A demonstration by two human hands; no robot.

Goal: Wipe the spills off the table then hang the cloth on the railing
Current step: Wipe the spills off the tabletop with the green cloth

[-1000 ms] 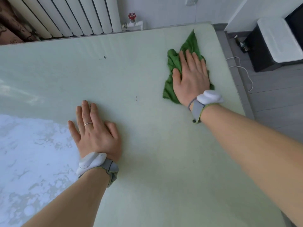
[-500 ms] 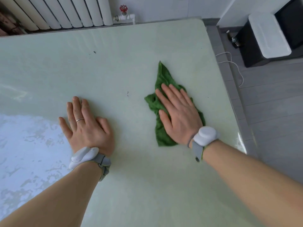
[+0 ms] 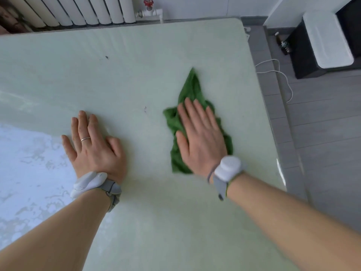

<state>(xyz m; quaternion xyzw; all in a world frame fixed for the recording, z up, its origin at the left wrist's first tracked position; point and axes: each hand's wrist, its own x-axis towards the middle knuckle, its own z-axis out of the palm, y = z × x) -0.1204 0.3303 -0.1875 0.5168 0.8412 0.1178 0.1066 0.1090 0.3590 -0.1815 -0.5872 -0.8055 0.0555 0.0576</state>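
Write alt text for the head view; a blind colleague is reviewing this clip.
The right hand presses a crumpled green cloth flat on a pale green table, while the left hand rests flat beside it. A white radiator stands behind the table.

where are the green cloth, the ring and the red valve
green cloth (image 3: 192, 86): head view, on its far pointed end
ring (image 3: 85, 139): head view, on the band around the left hand's finger
red valve (image 3: 147, 1): head view, on its handwheel
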